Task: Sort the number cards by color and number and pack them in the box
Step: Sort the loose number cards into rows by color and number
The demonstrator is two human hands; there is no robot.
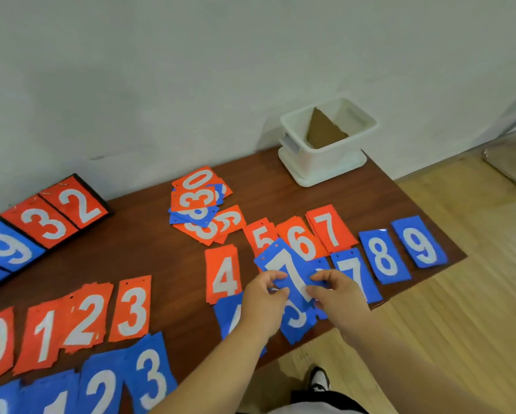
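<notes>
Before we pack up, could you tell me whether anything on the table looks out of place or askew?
The heap of red and blue cards behind the rows lies jumbled and askew. The blue 7 card, pinched by the left hand and right hand, sits tilted across the rows. A brown sheet leans inside the white box.

Plain off-white wall [191, 70] runs along the far side of the dark reddish-brown wooden table [149, 234], well beyond the right hand [340, 297]. Off to that hand's right and down below it there's light wood-plank floor [445, 339], plus some shiny metal base [507, 165] further out right, can't tell what it is.
</notes>
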